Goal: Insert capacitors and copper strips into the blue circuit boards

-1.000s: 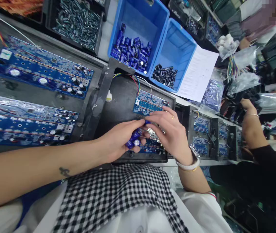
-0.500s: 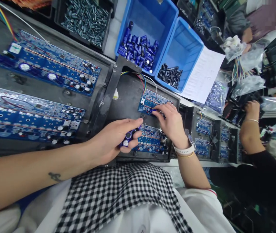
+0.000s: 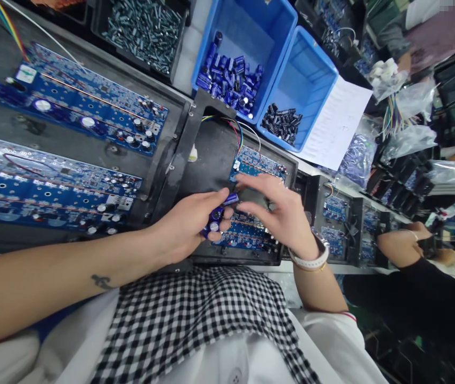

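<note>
My left hand (image 3: 191,224) is closed around several blue capacitors (image 3: 214,226). One more capacitor (image 3: 230,199) sticks out past its thumb tip. Facing it, my right hand (image 3: 273,208) is open, thumb and fingers apart, just short of that capacitor. Beneath my right hand lies a blue circuit board (image 3: 257,160) with coloured wires at its left end; its lower part is covered by my fingers. Nearer to me, a second circuit board (image 3: 243,237) rests in the same black tray (image 3: 207,165), partly hidden by both hands.
Blue capacitors fill the bottom of a blue bin (image 3: 247,32); a smaller blue bin (image 3: 311,69) holds black ones. Larger boards (image 3: 91,101) lie in a tray at left. Small metal parts (image 3: 143,32) fill a black box. A co-worker's arm (image 3: 401,248) is at right.
My right hand has come off the upper board and opened, moving toward my left hand. A capacitor now protrudes at my left thumb. The co-worker's arm has swung nearer to their body.
</note>
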The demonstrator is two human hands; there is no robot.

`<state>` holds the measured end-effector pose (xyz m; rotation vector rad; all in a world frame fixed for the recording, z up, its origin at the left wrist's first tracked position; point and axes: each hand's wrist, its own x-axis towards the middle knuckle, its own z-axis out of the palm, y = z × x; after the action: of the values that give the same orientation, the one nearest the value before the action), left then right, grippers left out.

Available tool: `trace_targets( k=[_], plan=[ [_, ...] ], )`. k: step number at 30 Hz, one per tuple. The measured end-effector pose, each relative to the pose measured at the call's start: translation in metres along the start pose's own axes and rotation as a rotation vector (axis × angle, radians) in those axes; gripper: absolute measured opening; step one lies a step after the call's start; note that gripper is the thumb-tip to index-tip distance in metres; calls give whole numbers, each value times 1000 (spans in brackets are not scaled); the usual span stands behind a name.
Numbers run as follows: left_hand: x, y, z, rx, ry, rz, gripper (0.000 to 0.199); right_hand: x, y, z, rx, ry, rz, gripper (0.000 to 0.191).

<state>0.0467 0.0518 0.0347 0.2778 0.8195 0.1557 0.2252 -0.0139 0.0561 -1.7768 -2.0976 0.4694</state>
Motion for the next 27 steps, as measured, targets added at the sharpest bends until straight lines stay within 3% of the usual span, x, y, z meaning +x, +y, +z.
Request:
trace_targets(
  k=[3, 7, 10, 16, 21, 24, 27],
  plan=[
    [2, 0, 1, -32, 9, -14, 25, 5, -6, 3, -67, 20, 8, 19],
    [4, 0, -1, -95, -5, -64, 17, 16, 13, 19, -250, 106, 97, 15],
    [4, 0, -3, -102, -25, -70, 18, 21, 23, 27, -257, 79, 78, 15],
    [0, 3, -3, -111, 25, -24, 13, 22, 19, 27, -223, 76, 57, 20],
    [-1, 5, -4, -134, 0, 0, 10, 23, 24, 28, -306, 43, -66, 22],
    [0, 5, -7, -119, -46, 3, 14, 22, 20, 24, -262, 65, -62, 22],
    [0, 3, -7, -76, -64, 8, 21, 15, 1, 17, -96, 131, -5, 28]
  ],
)
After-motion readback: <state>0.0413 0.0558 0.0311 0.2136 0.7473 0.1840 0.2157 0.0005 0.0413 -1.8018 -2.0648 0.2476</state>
